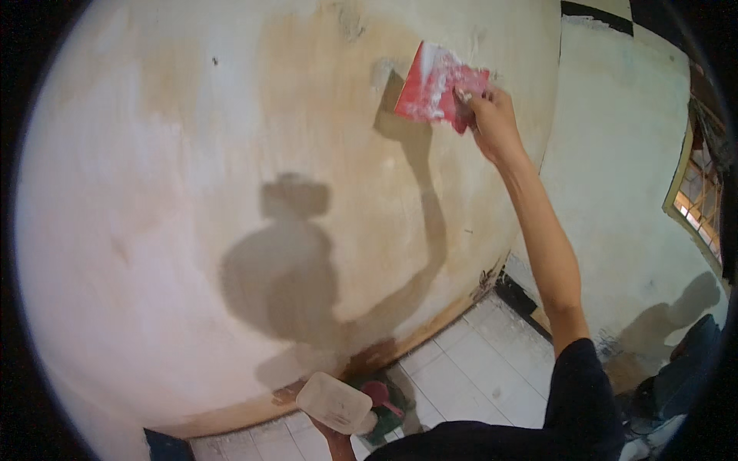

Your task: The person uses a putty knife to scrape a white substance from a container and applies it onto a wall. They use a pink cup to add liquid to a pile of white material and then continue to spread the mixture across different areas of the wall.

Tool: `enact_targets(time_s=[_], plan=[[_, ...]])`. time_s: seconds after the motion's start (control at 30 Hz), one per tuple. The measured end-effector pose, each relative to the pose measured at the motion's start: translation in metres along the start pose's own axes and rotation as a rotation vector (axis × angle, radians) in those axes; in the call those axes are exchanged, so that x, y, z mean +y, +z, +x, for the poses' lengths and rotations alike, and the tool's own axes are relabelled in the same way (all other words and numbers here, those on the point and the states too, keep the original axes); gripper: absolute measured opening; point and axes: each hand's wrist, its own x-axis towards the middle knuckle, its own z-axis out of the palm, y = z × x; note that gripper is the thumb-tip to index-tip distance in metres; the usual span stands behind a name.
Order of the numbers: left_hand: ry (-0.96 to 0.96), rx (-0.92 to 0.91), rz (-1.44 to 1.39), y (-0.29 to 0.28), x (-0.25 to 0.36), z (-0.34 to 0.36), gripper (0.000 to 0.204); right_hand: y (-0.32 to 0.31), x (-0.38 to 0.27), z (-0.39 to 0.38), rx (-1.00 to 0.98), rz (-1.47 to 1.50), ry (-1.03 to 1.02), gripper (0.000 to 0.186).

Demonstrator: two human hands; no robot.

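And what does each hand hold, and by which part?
Right hand: red scraper, by its right edge. Left hand: pale container, apparently from underneath; grip mostly hidden.

Seen through the left of two fisheye cameras worn on a person's head, a stained, pale wall [177, 223] fills most of the round, dark-rimmed frame, faced from nearby. The lens tips down enough to catch white floor tiles [469, 365] at the bottom, while a barred window [701, 201] curves along the far right edge, beyond the outstretched right hand [496, 119].
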Motion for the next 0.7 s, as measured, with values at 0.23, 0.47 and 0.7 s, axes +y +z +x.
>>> enact_targets(time_s=[0.23,0.47,0.7], plan=[[-0.039,0.037,-0.039,-0.024,-0.008,-0.045,0.062,0.057,0.045,-0.183,-0.033,0.376,0.46,0.021],[-0.109,0.061,-0.044,-0.016,0.013,-0.035,0.061,0.1,0.105,-0.386,-0.188,0.164,0.857,0.023],[-0.217,0.112,-0.079,-0.07,0.0,-0.036,0.061,0.143,0.066,-0.477,-0.32,-0.278,0.841,0.022]])
